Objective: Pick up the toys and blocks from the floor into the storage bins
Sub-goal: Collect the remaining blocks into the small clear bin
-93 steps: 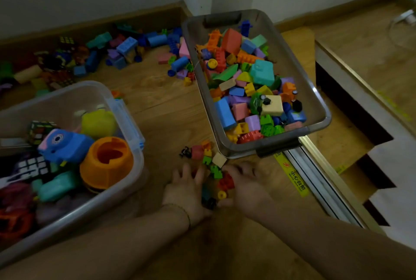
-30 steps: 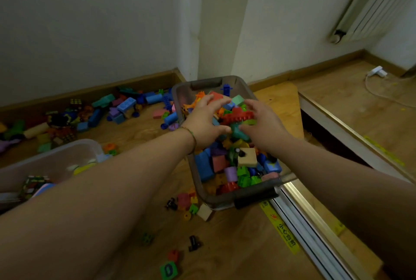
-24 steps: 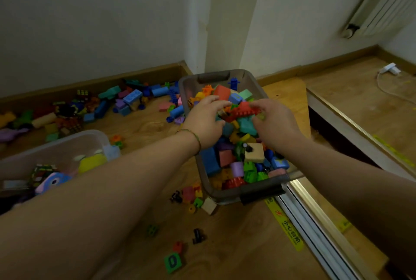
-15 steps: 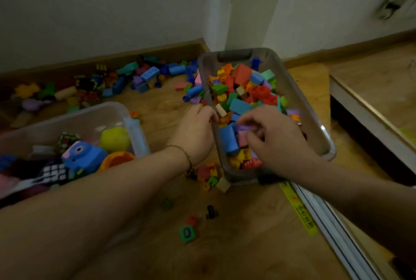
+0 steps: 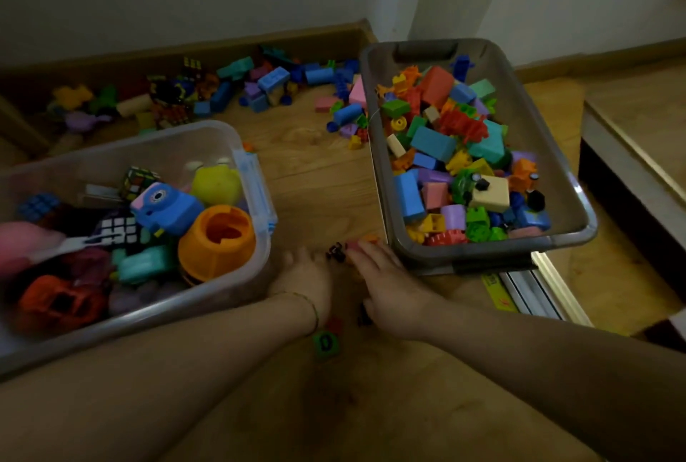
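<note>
My left hand and my right hand lie side by side on the wooden floor between the two bins, fingers stretched forward and holding nothing. Their fingertips reach a cluster of small pieces: a black piece, a pink block and an orange bit. A green block marked 0, a red piece and another black piece lie near my wrists. The grey bin on the right is heaped with coloured blocks. The clear bin on the left holds bigger toys.
A long scatter of blocks and puzzle cubes runs along the skirting board at the back. To the right, a metal floor rail and a step edge border the platform. The wall corner stands behind the grey bin.
Both hands were over the grey bin with blocks; they have let them go there and come back down to the floor between the bins. The camera now looks further down.
</note>
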